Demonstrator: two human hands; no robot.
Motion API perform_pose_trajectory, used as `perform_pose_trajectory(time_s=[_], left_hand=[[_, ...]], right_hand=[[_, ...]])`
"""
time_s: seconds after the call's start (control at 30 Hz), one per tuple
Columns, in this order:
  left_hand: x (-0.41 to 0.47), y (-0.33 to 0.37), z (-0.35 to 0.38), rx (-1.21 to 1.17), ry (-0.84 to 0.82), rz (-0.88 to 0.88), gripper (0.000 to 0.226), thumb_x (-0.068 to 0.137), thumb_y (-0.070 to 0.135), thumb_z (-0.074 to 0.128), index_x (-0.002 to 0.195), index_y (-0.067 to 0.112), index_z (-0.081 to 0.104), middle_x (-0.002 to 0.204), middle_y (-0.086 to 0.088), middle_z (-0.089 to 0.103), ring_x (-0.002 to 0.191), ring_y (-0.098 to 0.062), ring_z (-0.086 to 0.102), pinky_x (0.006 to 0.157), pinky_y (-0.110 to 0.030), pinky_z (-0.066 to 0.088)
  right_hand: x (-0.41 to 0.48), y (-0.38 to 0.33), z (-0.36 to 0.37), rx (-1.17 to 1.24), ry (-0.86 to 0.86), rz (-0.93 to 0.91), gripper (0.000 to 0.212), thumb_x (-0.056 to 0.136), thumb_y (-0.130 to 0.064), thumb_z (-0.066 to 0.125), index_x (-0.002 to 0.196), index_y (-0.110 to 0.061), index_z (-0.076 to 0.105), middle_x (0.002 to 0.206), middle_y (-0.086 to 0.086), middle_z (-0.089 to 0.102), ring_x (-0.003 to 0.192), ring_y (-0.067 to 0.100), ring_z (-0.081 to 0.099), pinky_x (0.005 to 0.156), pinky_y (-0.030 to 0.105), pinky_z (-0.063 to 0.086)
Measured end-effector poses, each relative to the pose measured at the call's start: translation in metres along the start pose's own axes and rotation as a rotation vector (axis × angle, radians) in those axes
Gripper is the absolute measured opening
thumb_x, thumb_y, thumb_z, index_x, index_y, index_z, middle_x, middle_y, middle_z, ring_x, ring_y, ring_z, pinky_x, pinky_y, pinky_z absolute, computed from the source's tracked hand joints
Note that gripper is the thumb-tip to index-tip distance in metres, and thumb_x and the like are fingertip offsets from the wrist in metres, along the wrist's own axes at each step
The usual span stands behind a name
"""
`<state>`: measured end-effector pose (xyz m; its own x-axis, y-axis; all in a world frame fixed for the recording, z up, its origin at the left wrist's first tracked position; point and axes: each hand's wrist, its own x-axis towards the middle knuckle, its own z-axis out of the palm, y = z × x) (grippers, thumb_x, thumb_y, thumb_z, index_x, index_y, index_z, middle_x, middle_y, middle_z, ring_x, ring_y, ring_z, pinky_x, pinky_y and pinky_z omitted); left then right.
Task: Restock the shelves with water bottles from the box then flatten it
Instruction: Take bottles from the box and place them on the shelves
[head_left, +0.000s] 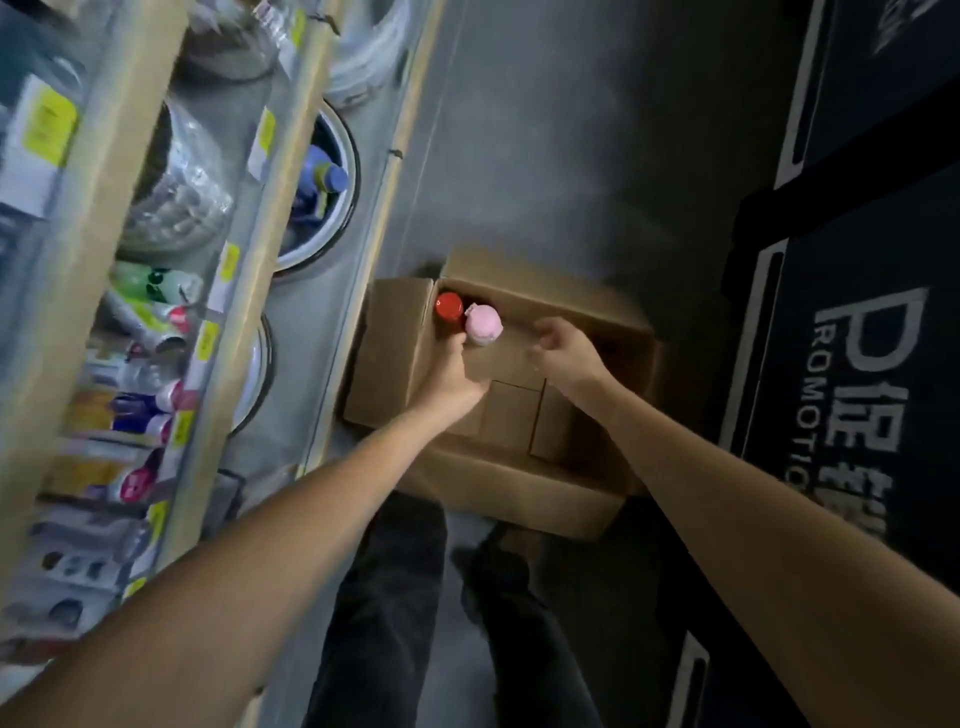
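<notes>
The left hand (457, 376) reaches down into the open box (389, 358) on the floor (571, 156). Two bottles stand at its fingertips: the red-cap bottle (449, 305) just beyond them and the pink-cap bottle (483, 323) just to their right. The picture is blurred, so I cannot tell if this hand grasps one. The right hand (566, 351) hovers above the box, right of the pink cap, fingers loosely curled, holding nothing. The shelves (98, 208) are left of the left hand.
</notes>
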<state>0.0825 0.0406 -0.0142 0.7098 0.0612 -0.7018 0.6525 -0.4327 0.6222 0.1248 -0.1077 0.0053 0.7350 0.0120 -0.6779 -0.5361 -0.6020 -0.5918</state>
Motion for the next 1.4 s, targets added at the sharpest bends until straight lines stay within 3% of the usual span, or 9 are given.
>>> perform_pose_trajectory(time_s=[0.23, 0.43, 0.57, 0.63, 0.7, 0.9, 1.0, 1.2, 1.4], left_hand=[[0.153, -0.089, 0.022, 0.054, -0.116, -0.066, 0.088, 0.085, 0.013, 0.065, 0.15, 0.019, 0.007, 0.156, -0.002, 0.019, 0.139, -0.021, 0.03, 0.108, -0.028, 0.031], [0.256, -0.135, 0.054, -0.038, -0.141, -0.029, 0.075, 0.085, -0.006, 0.055, 0.147, 0.011, 0.016, 0.149, -0.007, 0.028, 0.133, -0.022, 0.034, 0.076, -0.011, 0.035], [0.302, -0.163, 0.072, -0.043, -0.17, -0.062, 0.069, 0.085, -0.01, 0.046, 0.146, 0.013, 0.021, 0.136, -0.008, 0.04, 0.103, -0.011, 0.042, 0.068, -0.017, 0.043], [0.318, -0.171, 0.079, -0.07, -0.169, -0.072, 0.065, 0.085, -0.012, 0.039, 0.144, 0.011, 0.026, 0.137, -0.014, 0.042, 0.095, -0.009, 0.044, 0.07, -0.022, 0.043], [0.326, -0.173, 0.083, -0.135, -0.153, -0.07, 0.059, 0.088, -0.012, 0.034, 0.143, 0.008, 0.029, 0.142, -0.012, 0.041, 0.107, -0.012, 0.046, 0.075, -0.022, 0.039], [0.323, -0.176, 0.082, -0.17, -0.188, -0.073, 0.062, 0.09, -0.012, 0.032, 0.146, 0.013, 0.027, 0.147, -0.005, 0.037, 0.133, -0.019, 0.038, 0.097, -0.025, 0.035], [0.313, -0.17, 0.079, -0.151, -0.222, -0.059, 0.057, 0.09, -0.011, 0.035, 0.143, 0.01, 0.031, 0.145, -0.008, 0.039, 0.131, -0.02, 0.038, 0.094, -0.024, 0.034], [0.253, -0.15, 0.072, -0.166, -0.239, -0.036, 0.064, 0.073, -0.008, 0.052, 0.13, 0.018, 0.04, 0.13, -0.015, 0.045, 0.119, -0.026, 0.047, 0.083, -0.026, 0.041], [0.145, -0.099, 0.06, -0.284, -0.232, 0.035, 0.072, 0.075, 0.007, 0.065, 0.136, 0.026, 0.03, 0.133, 0.002, 0.044, 0.118, -0.018, 0.048, 0.092, -0.035, 0.046]], right_hand=[[0.149, 0.075, 0.071, 0.03, 0.017, 0.116, 0.06, 0.086, -0.012, 0.061, 0.142, -0.015, 0.038, 0.129, 0.007, 0.053, 0.117, 0.021, 0.053, 0.095, 0.03, 0.045], [0.259, 0.126, 0.13, -0.026, 0.008, 0.079, 0.046, 0.081, -0.01, 0.066, 0.123, -0.002, 0.049, 0.107, 0.009, 0.057, 0.099, 0.024, 0.055, 0.089, 0.04, 0.046], [0.309, 0.159, 0.16, -0.091, -0.018, 0.002, 0.064, 0.071, -0.004, 0.074, 0.128, -0.002, 0.044, 0.124, 0.014, 0.053, 0.114, 0.029, 0.05, 0.095, 0.044, 0.045], [0.328, 0.171, 0.171, -0.05, -0.029, -0.055, 0.068, 0.067, 0.001, 0.077, 0.125, -0.002, 0.042, 0.124, 0.014, 0.052, 0.112, 0.026, 0.05, 0.09, 0.034, 0.048], [0.336, 0.175, 0.177, -0.003, -0.053, -0.1, 0.069, 0.065, 0.005, 0.078, 0.121, -0.005, 0.04, 0.117, 0.009, 0.052, 0.104, 0.019, 0.05, 0.076, 0.022, 0.049], [0.336, 0.174, 0.18, -0.12, 0.019, -0.131, 0.07, 0.065, -0.024, 0.084, 0.122, -0.019, 0.044, 0.106, -0.004, 0.056, 0.096, 0.018, 0.054, 0.079, 0.031, 0.048], [0.325, 0.174, 0.168, -0.101, -0.019, -0.102, 0.069, 0.067, -0.031, 0.084, 0.124, -0.02, 0.046, 0.111, -0.004, 0.056, 0.101, 0.018, 0.053, 0.081, 0.031, 0.047], [0.254, 0.139, 0.12, 0.144, -0.115, 0.007, 0.057, 0.08, -0.011, 0.075, 0.129, -0.009, 0.045, 0.122, 0.001, 0.053, 0.105, 0.011, 0.049, 0.073, 0.012, 0.046], [0.151, 0.089, 0.056, 0.197, -0.236, -0.036, 0.028, 0.082, -0.014, 0.072, 0.102, -0.026, 0.056, 0.097, -0.004, 0.061, 0.084, 0.01, 0.059, 0.073, 0.024, 0.052]])
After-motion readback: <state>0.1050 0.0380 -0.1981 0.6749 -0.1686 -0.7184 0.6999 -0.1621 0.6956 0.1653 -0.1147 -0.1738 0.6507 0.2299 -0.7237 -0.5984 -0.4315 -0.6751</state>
